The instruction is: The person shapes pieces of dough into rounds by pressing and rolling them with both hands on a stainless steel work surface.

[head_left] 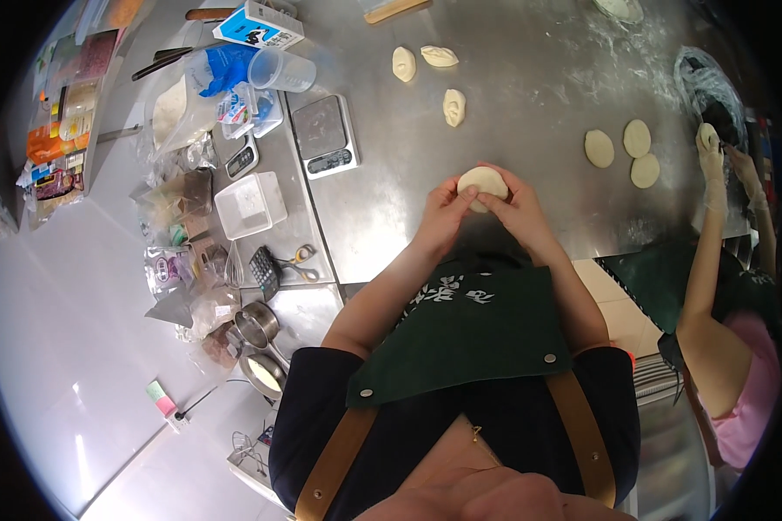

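A round, flat disc of pale dough (pixel 485 181) is held up between both of my hands, just over the near edge of the steel table. My left hand (pixel 444 207) grips its left side, thumb on the face toward me. On the other side my right hand (pixel 520 208) pinches it in the same way, the thumbs close together at the lower rim. The fingers behind the disc are mostly hidden. Farther off lie three folded dough pieces: one on the left (pixel 404 64), one on the right (pixel 440 56) and one nearer (pixel 453 108).
Three flat dough discs (pixel 637 138) lie to the right on the steel table (pixel 530 113). Beyond them a co-worker's gloved hand (pixel 710 143) holds dough beside a plastic bag (pixel 699 74). To the left are a digital scale (pixel 323 135), a white tub (pixel 250 205) and scissors (pixel 300 260).
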The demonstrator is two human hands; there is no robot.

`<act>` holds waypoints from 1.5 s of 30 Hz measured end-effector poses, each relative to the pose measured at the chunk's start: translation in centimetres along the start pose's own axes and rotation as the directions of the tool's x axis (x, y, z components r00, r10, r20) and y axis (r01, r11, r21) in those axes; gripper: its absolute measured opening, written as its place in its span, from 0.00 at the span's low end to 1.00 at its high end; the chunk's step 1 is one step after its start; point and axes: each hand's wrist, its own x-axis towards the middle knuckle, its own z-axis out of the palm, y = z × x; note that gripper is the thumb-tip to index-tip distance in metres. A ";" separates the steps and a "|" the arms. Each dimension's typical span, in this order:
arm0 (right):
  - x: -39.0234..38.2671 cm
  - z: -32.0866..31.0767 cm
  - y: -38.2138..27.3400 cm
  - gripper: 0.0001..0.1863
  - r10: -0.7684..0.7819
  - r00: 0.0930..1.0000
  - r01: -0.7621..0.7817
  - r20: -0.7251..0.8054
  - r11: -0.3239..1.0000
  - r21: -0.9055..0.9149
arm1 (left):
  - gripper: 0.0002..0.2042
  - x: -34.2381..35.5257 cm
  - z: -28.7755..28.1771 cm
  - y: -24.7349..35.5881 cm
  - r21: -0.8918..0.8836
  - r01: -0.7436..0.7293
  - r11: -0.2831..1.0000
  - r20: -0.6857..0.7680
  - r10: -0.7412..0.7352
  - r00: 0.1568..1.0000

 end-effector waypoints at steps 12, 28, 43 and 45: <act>-0.4 0.2 0.0 0.25 -0.034 0.999 0.034 0.042 0.999 -0.016 | 0.10 0.4 0.1 -0.1 -0.051 -0.112 0.992 -0.024 0.111 0.994; -0.4 -0.2 -0.7 0.28 0.106 0.994 -0.104 0.000 0.978 0.180 | 0.19 0.3 0.7 0.8 -0.173 0.058 0.983 0.055 -0.049 0.997; -1.2 -1.3 0.9 0.32 0.180 0.981 -0.155 -0.078 0.956 0.249 | 0.22 1.7 2.8 -0.7 -0.308 -0.048 0.950 0.084 0.077 0.993; -1.6 -1.6 2.9 0.29 0.093 0.936 -0.048 -0.338 0.989 0.138 | 0.25 1.5 3.8 -0.5 -0.093 -0.126 0.988 0.028 0.129 0.991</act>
